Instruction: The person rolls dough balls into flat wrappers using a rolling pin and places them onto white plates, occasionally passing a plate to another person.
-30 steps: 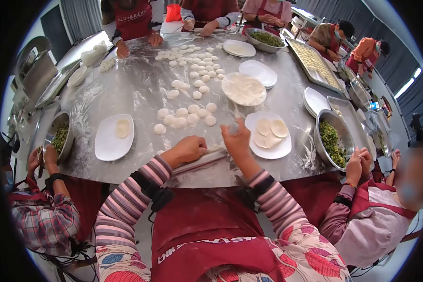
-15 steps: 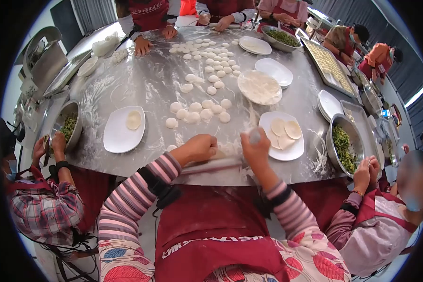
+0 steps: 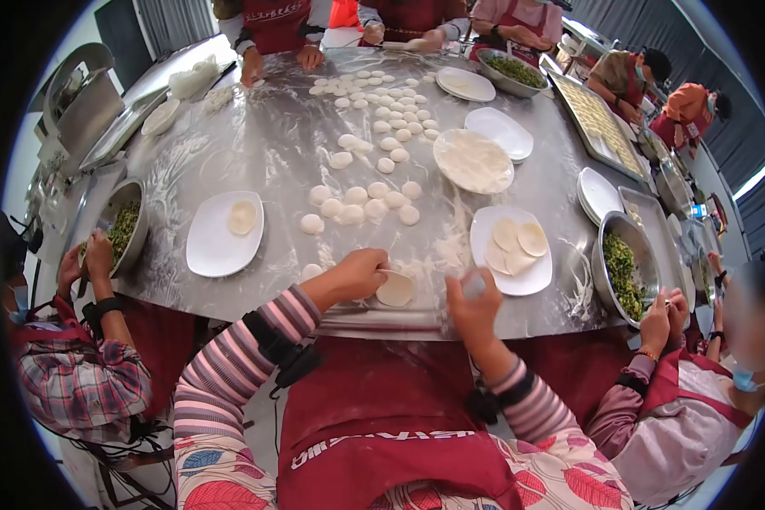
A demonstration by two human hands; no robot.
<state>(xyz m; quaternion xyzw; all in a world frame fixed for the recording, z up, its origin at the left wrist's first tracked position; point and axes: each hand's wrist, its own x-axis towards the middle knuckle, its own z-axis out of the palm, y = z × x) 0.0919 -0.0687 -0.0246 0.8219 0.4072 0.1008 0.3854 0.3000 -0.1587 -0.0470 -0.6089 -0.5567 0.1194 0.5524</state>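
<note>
A thin round dough wrapper (image 3: 395, 289) lies near the table's front edge, its left side pinched in the fingers of my left hand (image 3: 359, 275). To its right, my right hand (image 3: 474, 316) is closed in a fist around what looks like a rolling pin (image 3: 474, 285); only a pale rounded end shows, and the rest is hard to make out. Just beyond my right hand, a white plate (image 3: 542, 270) carries several rolled wrappers (image 3: 508, 242). Flattened dough pieces (image 3: 376, 209) lie in a cluster ahead of my hands.
On the floured metal table (image 3: 289, 187) are a white plate (image 3: 202, 248) with a wrapper, a flour plate (image 3: 472, 161) and bowls of green filling (image 3: 625, 272), (image 3: 126, 225). A tray of dumplings (image 3: 595, 119) stands at the right. Co-workers sit close on both sides; others work across.
My left hand has lifted slightly back from the rolling spot, and the wrapper now shows beside its fingers. My right hand has moved a little right and toward me.
</note>
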